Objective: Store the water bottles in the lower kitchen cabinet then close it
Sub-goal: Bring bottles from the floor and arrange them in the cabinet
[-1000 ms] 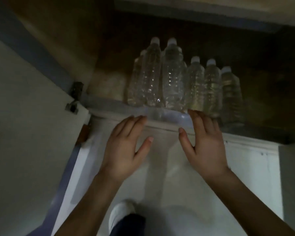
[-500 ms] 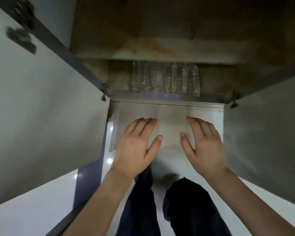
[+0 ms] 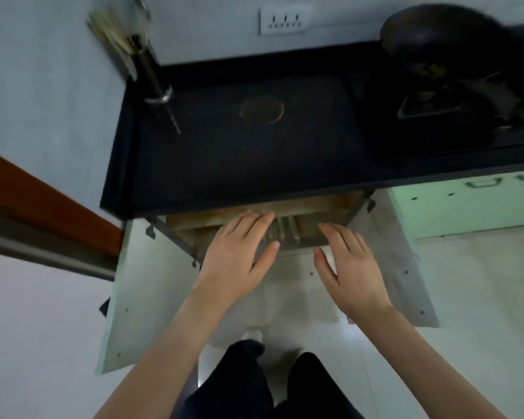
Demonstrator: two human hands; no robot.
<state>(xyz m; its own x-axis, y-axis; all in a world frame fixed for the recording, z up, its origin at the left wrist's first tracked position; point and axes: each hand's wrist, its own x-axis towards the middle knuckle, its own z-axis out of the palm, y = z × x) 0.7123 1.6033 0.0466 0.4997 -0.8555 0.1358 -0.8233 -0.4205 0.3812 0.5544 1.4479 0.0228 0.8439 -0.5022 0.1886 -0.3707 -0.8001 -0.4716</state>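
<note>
Several clear water bottles (image 3: 285,232) stand inside the lower cabinet under the black countertop; only a narrow strip of them shows between my hands. Both cabinet doors hang wide open: the left door (image 3: 146,285) and the right door (image 3: 400,267). My left hand (image 3: 236,255) hovers flat, fingers apart, in front of the cabinet opening and holds nothing. My right hand (image 3: 348,264) is likewise spread and empty, a little to the right. Neither hand touches a door or a bottle.
The black countertop (image 3: 254,152) juts out above the cabinet, with a utensil holder (image 3: 139,46) at its left rear and a dark wok (image 3: 442,37) on a stove at right. A brown door frame (image 3: 43,204) is at left. My legs (image 3: 254,385) stand on the white floor.
I have risen and drawn back from the cabinet: the bottles went from close and large to a small strip under the countertop. Both hands stay open and empty.
</note>
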